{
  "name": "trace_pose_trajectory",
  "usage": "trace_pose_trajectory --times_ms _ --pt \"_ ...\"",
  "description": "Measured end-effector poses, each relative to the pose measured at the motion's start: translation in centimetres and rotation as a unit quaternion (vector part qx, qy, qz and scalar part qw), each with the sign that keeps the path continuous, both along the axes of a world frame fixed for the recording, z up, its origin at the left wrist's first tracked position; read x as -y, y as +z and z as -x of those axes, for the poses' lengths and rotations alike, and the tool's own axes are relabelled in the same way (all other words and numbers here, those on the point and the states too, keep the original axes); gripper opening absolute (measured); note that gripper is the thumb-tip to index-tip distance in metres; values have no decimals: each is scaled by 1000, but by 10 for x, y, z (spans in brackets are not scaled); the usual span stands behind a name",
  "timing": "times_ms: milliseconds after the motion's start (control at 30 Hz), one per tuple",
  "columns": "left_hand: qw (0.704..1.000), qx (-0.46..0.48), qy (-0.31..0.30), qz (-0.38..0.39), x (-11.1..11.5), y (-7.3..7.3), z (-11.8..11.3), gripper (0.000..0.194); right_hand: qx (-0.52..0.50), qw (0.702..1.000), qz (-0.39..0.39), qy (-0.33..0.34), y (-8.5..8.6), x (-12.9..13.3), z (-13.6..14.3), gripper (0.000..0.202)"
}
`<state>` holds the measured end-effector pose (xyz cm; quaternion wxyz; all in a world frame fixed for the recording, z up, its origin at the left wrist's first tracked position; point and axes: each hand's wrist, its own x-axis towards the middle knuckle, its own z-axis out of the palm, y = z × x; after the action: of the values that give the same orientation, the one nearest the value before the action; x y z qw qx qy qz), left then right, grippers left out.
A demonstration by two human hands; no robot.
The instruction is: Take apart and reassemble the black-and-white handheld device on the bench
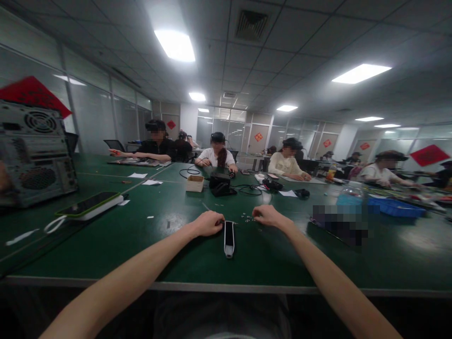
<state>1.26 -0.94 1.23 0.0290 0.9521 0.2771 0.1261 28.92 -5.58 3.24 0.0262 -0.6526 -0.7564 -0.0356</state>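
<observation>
My left hand [210,222] rests on the green table with its fingers curled, beside the far end of a narrow white device with a black top [229,239]. Its fingertips are at the device's upper left edge; what they hold, if anything, is hidden. To the right, my right hand [267,215] has its fingers drawn together, tips pointing left and down by a scatter of small shiny pieces [247,218]. Anything pinched in it is too small to make out. The device lies lengthwise, its narrow end towards me.
A computer case [35,155] stands at the left, near a phone-like device on a white block [90,207]. Ahead are a small cardboard box [195,183] and a black device [219,183] with cables. A blue tray [395,207] lies at right. Several people sit across the table.
</observation>
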Motion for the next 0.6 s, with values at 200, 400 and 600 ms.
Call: trace_pose_trajectory --times_ms 200,400,600 --pt "1000 3 -5 -3 -1 -2 0 22 38 999 -2 -11 6 6 -11 17" --pt "1000 6 -8 14 -1 0 1 22 68 998 0 -6 1 4 -3 20" --pt "1000 3 -8 8 0 0 0 22 70 996 27 -50 0 1 6 18"
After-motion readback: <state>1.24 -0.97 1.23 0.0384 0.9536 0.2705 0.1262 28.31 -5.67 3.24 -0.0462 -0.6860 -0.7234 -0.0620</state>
